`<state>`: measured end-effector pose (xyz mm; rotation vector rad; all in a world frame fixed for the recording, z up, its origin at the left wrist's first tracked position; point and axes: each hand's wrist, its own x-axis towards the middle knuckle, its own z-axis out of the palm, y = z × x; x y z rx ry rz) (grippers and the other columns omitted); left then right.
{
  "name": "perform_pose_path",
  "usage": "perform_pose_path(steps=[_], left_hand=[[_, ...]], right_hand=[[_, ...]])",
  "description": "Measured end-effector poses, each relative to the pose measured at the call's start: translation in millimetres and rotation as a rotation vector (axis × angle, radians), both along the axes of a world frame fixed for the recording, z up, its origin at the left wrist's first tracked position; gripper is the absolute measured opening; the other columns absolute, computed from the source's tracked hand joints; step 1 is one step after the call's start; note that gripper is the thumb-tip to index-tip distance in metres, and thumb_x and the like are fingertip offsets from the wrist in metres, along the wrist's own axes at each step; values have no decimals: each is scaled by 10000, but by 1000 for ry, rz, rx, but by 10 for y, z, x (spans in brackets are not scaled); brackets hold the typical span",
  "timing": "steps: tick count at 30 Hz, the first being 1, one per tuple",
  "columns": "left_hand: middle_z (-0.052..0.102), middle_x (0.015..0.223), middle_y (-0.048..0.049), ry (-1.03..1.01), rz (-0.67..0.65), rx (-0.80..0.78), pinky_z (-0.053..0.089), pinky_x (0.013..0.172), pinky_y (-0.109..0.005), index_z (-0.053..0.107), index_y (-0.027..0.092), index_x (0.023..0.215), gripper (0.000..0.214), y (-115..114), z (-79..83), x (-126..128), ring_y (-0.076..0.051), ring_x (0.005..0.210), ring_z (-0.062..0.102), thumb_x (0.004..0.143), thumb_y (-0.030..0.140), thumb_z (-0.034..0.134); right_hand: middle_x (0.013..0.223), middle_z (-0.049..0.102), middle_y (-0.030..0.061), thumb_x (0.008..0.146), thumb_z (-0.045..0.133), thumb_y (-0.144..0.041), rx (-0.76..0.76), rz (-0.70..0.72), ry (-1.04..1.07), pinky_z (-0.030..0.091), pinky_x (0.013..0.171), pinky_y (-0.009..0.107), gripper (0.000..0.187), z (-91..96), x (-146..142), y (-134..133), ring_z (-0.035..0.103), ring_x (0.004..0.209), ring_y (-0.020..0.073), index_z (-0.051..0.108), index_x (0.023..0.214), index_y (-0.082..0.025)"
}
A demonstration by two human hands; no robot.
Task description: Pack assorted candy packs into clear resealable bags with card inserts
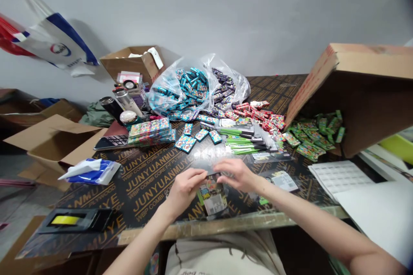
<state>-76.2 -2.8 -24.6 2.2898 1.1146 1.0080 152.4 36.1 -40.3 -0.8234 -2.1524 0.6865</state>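
Observation:
My left hand (pixel 183 189) and my right hand (pixel 237 175) meet over a clear plastic packet (pixel 213 195) with a printed card inside, near the table's front edge. Both hands pinch its top edge, fingers curled. The packet lies on the dark printed plywood table (pixel 142 180). Just beyond it are green pens in packets (pixel 241 142) and loose blue cards (pixel 187 142).
A clear bag of blue and purple items (pixel 196 88) stands at the back. Red packets (pixel 261 116), green packets (pixel 309 137) by a tipped cardboard box (pixel 364 90), a stack of colourful boxes (pixel 150 131), white sheets (pixel 338 176), a tape dispenser (pixel 72 220) and a blue-white bag (pixel 92 171) lie around.

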Motion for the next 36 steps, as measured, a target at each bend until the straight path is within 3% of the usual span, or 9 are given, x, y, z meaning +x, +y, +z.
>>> perform_pose_path(steps=[3, 6, 10, 14, 19, 22, 25, 28, 36], left_hand=[[700, 851, -67, -279, 325, -109, 524, 743, -325, 697, 179, 846, 166, 139, -175, -292, -184, 781, 645, 738, 281, 623], [707, 825, -87, -418, 752, -266, 527, 728, -365, 687, 128, 868, 327, 162, -456, -700, -228, 761, 655, 657, 377, 670], [702, 848, -104, -26, 901, -448, 503, 764, -418, 668, 138, 955, 399, -96, -789, -1102, -283, 819, 645, 655, 400, 642], [612, 1115, -134, 324, 791, -190, 408, 921, -446, 609, 169, 1082, 438, -270, -808, -1013, -298, 1064, 539, 733, 430, 561], [414, 1362, -104, 514, 106, -224, 107, 1055, -561, 344, 264, 1332, 893, -79, -720, -534, -312, 1268, 326, 553, 515, 701], [393, 1369, -121, 600, -85, -306, 63, 1048, -574, 264, 249, 1366, 1033, -34, -738, -370, -319, 1275, 301, 482, 511, 729], [415, 1328, -125, 631, -126, -303, 100, 1058, -528, 270, 227, 1363, 1016, -65, -765, -343, -304, 1237, 343, 482, 436, 730], [481, 1218, -102, 628, -98, -268, 140, 1061, -477, 333, 217, 1326, 928, -81, -768, -374, -285, 1151, 417, 492, 349, 715], [496, 1105, -90, 524, 232, -269, 352, 912, -399, 439, 189, 1218, 774, -5, -728, -546, -282, 1031, 457, 510, 351, 707]], right_hand=[[1269, 475, 129, 786, 582, -397, 58, -202, -182, 350, 965, 402, 543, -115, -25, 614, 432, 1177, 244, 430, 1267, -195], [1281, 452, 187, 728, 648, -361, 36, -357, -370, 310, 960, 466, 562, -321, -108, 1142, 390, 1199, 308, 481, 1219, -144], [1014, 634, 148, 760, 572, -183, -2, -296, -358, 366, 907, 393, 245, -563, -265, 1386, 553, 1006, 256, 624, 994, -136], [1024, 642, 106, 847, 394, -197, -53, -361, -211, 431, 822, 332, 325, -738, -294, 1133, 595, 916, 206, 575, 1115, -159], [810, 671, 63, 857, 400, -294, -136, -426, -124, 471, 686, 313, 292, -922, -144, 427, 610, 699, 180, 655, 949, -184], [711, 652, 53, 780, 544, -339, -171, -358, -197, 465, 681, 318, 222, -888, -17, 168, 593, 646, 180, 682, 869, -191], [1164, 558, 127, 653, 673, -348, -172, -185, -329, 382, 895, 421, 580, -780, 66, 195, 519, 1053, 276, 536, 1200, -215], [1456, 200, 129, 510, 758, -327, -207, 30, -429, 183, 1015, 531, 1022, -762, 43, 354, 167, 1320, 354, 242, 1389, -245], [1262, 486, 114, 616, 720, -357, -89, 62, -125, 335, 969, 388, 792, -703, -220, 344, 460, 1144, 254, 374, 1310, -198]])
